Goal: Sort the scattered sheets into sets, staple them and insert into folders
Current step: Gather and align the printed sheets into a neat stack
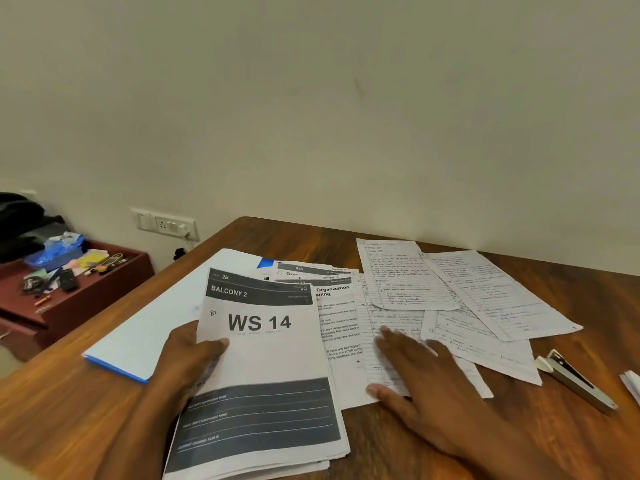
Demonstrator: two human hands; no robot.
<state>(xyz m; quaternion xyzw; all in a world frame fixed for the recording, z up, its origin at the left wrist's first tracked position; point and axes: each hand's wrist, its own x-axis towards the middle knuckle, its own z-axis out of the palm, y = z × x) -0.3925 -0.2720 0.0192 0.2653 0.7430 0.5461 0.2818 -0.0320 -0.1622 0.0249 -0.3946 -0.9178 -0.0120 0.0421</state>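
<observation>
A: Left hand (194, 351)?
B: Gripping the printed stack (263, 375) at its left edge, thumb on top of the front sheet, fingers tucked under. Front sheet headed "BALCONY 2", large "WS 14" below, dark band across the bottom. Stack at front centre of the desk (69, 403), several sheet edges visible along its bottom.

A: Right hand (415, 372)?
B: Released, holding nothing. Fingers straight and spread, lying flat on a lined handwritten sheet (370, 327) just right of the stack.

A: Other loose sheets?
B: Printed page with "Organization" heading (337, 317) partly under the stack's right edge. More printed forms (311, 271) fanned out behind it. Handwritten pages (485, 299) overlapping toward the right rear of the desk, one with rounded corners on top at the left of that group.

A: Folder?
B: White folder with blue edge (145, 327) lying flat at left, under the stack's upper left corner; a blue corner showing behind the stack. Closed or open: cannot tell.

A: Stapler?
B: Grey stapler (575, 379) on the desk at far right, apart from both hands, just beside the corner of the lowest handwritten page. White paper edge (632, 386) at the frame's right border.

A: Surroundings?
B: Red-brown side cabinet (86, 296) at left, top cluttered with small items and a blue bag (55, 251). Wall socket panel (166, 225) behind.
</observation>
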